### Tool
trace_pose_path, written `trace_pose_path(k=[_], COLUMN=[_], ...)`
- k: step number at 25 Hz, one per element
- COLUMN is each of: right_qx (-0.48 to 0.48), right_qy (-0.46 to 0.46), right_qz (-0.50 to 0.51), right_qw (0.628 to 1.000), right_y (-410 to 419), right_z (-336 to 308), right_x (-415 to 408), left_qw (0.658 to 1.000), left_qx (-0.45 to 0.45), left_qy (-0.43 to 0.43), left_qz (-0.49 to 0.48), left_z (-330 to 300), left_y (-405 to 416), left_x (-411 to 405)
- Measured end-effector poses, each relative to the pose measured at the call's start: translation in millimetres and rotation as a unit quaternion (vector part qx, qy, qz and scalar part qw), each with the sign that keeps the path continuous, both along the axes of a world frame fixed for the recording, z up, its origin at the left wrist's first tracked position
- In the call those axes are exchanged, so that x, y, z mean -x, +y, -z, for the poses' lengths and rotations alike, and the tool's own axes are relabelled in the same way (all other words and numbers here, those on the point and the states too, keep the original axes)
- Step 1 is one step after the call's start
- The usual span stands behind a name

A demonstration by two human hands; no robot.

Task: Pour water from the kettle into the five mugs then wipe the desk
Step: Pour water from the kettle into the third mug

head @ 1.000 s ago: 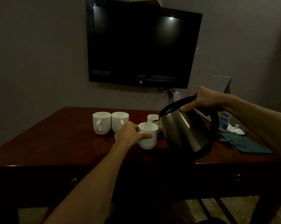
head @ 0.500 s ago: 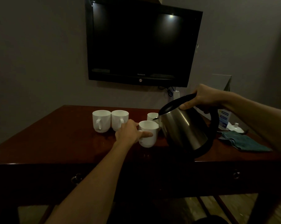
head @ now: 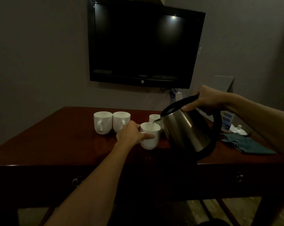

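Right hand [head: 206,100] grips the tilted kettle [head: 187,131] by its black handle, spout over the front mug [head: 150,136]; left hand [head: 131,136], arm outstretched, wraps that mug on the bench [head: 40,144].

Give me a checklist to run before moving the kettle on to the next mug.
1. Steel kettle gripped by right hand: ok.
2. Left hand steadies the front white mug: ok.
3. Spout over that mug's opening: ok.
4. Fill level in it: cannot tell.
5. All five mugs in sight: not ok, only four show.
6. Teal cloth within reach on the dark wooden desk: ok.
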State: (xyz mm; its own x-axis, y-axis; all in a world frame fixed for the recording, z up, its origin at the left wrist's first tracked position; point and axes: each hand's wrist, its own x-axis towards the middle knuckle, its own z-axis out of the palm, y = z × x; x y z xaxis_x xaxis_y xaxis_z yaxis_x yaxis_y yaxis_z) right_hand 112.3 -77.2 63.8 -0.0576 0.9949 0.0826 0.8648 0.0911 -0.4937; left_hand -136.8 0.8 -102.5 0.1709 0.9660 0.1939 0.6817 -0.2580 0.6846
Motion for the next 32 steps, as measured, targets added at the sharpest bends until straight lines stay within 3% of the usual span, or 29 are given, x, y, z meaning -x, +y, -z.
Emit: trace_pose_path(k=[9, 32], right_qx=[0.005, 0.013], right_qy=[0.005, 0.012], right_qz=[-0.001, -0.011], right_qw=[1.0, 1.0], right_y=[3, 7], right_z=[-1, 0], right_x=[0, -3], left_qw=[1.0, 0.999], left_qx=[-0.019, -0.047], left_qy=[0.022, -0.021], left_qz=[0.002, -0.012], left_z=[-3, 7], left_y=[5, 5], left_x=[1, -1])
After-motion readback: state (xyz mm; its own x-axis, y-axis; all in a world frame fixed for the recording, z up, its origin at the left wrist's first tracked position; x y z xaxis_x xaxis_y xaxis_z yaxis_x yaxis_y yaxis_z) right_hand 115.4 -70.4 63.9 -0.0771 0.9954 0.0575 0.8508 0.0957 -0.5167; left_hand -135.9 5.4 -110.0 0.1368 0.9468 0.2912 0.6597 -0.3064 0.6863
